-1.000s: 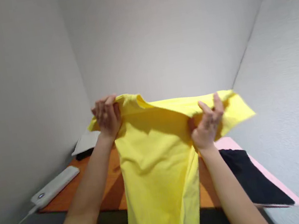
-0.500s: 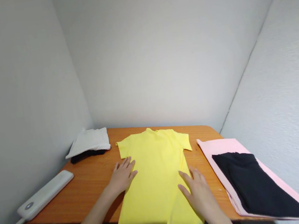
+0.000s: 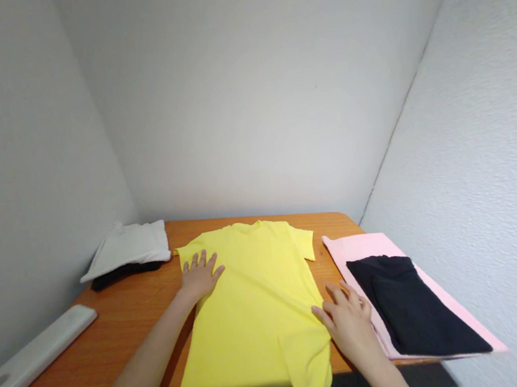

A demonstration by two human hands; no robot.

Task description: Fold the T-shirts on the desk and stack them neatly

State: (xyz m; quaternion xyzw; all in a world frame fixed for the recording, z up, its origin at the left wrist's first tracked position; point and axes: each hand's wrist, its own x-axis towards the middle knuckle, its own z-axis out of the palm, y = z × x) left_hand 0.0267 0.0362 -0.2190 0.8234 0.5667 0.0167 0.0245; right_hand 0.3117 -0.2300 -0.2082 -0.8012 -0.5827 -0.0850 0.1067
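Note:
A yellow T-shirt is spread over the wooden table, its collar toward the back wall and its hem hanging past the front edge. Near the lower right of the shirt, a corner of cloth is folded over. My left hand rests flat, fingers spread, on the shirt just below its left sleeve. At the shirt's right side edge, my right hand has its thumb and bent index finger close together on the fabric, the other fingers apart. A diagonal crease runs across the shirt to that thumb.
On the right of the wooden table lie folded pink cloth and a black folded garment on top of it. At the back left, a white folded cloth sits on a black one. A white elongated device lies along the left edge.
My left hand has slid up toward the left sleeve. My right hand's thumb and index finger have come together at the shirt's side, and a diagonal crease has formed. The view has shifted right.

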